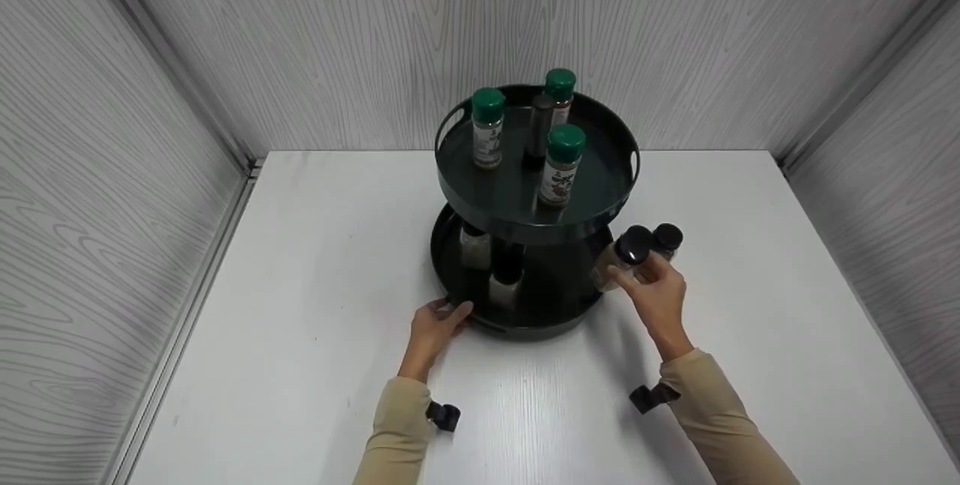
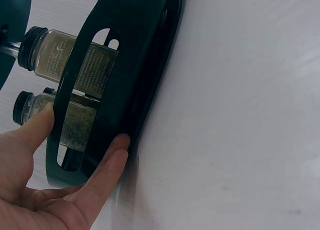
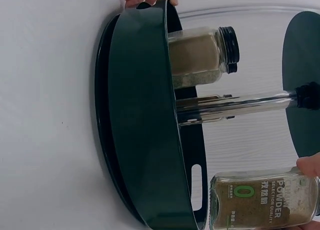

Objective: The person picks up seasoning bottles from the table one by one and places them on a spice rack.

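A dark green two-tier turntable point(image 1: 536, 331) stands on the table. My left hand point(image 1: 435, 331) grips the lower tier's wall, thumb at the handle slot and fingers along the outside, as the left wrist view shows. In my right hand point(image 1: 660, 301) is a glass spice jar point(image 3: 255, 202) of brown powder with a black lid, tilted at the right rim of the lower tier. Its label reads "powder". Black-lidded jars point(image 2: 55, 55) stand inside the lower tier, partly hidden by the tier above. Another black-lidded jar point(image 1: 667, 238) is just behind my right hand.
Three green-capped spice bottles point(image 1: 487, 136) stand on the upper tier point(image 1: 517, 196) around its dark central post point(image 1: 540, 129). The white table point(image 1: 315, 282) is bounded by wood-grained grey panels point(image 1: 360, 43) at the back and both sides.
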`<control>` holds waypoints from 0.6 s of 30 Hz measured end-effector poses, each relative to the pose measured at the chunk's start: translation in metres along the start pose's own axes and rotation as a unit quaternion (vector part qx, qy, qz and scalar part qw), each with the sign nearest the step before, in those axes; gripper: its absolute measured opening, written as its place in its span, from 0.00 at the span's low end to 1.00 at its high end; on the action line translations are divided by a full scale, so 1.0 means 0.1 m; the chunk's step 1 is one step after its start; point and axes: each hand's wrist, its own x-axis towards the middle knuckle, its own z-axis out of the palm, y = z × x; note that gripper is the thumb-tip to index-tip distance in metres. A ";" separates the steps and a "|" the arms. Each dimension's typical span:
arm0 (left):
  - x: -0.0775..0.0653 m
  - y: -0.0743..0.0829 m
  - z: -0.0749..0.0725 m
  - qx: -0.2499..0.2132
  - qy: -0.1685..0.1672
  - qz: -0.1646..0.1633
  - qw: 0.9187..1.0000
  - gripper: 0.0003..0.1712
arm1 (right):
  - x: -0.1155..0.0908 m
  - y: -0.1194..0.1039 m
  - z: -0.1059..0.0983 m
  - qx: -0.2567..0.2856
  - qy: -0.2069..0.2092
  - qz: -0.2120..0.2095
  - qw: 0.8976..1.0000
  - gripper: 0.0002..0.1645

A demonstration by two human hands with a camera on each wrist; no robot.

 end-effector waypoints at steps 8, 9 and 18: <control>-0.09 0.12 -0.03 0.000 -0.011 -0.003 1.000 0.40 | -0.02 -0.01 0.11 -0.003 -0.021 -0.001 1.000 0.26; -0.13 0.17 -0.03 -0.003 -0.014 -0.005 1.000 0.40 | -0.04 -0.06 0.12 -0.004 -0.025 0.003 1.000 0.26; -0.08 0.13 -0.04 -0.008 -0.019 -0.015 1.000 0.40 | -0.05 -0.04 0.23 0.014 -0.037 0.001 0.999 0.28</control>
